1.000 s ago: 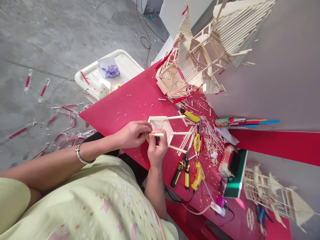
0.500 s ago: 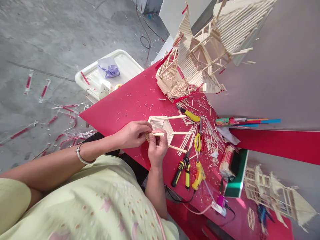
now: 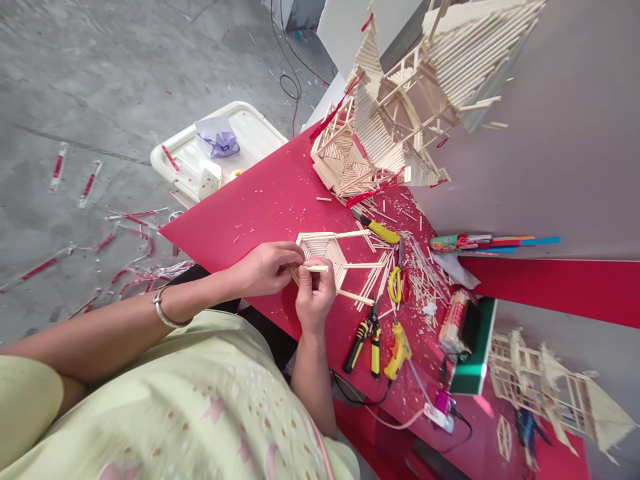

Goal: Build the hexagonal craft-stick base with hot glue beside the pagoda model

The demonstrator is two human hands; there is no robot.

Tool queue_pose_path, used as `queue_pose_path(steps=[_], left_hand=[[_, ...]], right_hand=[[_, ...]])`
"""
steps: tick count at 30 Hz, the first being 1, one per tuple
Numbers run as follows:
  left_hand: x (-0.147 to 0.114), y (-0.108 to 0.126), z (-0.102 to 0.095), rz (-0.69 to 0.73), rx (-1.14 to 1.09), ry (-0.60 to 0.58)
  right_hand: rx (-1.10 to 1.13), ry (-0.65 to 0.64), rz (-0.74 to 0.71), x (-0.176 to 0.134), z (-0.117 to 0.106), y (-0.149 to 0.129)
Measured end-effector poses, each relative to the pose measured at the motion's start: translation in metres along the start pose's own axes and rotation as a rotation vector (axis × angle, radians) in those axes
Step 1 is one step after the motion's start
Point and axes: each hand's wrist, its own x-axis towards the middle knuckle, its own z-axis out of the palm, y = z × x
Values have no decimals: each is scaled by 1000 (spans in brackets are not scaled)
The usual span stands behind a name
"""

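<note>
On the red tabletop lies a small wooden stick frame [image 3: 340,252], with rows of thin sticks filling its inner part and longer sticks reaching out to the right. My left hand [image 3: 270,268] is closed at the frame's left edge; its fingertips are pressed together, and what lies between them is hidden. Close beside it, my right hand [image 3: 316,297] pinches a short wooden stick [image 3: 318,269] between thumb and fingers, over the frame's near side. The two hands almost meet.
Right of the frame lie cutting pliers [image 3: 369,337], a yellow glue gun [image 3: 398,352], a utility knife [image 3: 377,227], yellow-handled scissors [image 3: 395,285] and loose sticks [image 3: 425,270]. A large stick-built model [image 3: 395,113] stands behind. A white tray [image 3: 270,127] is beyond the table's left edge.
The view has shifted very slightly. Both hands, the stick and the frame keep their places.
</note>
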Motion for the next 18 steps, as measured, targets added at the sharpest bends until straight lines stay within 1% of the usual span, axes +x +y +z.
queue_pose_path(steps=[11,18], left_hand=[[0,-1,0,15,-13,8],[0,1,-1,8,-10,3]], right_hand=[[-9,-2,34,-1,1,1],[14,-3,31,-1,1,1]])
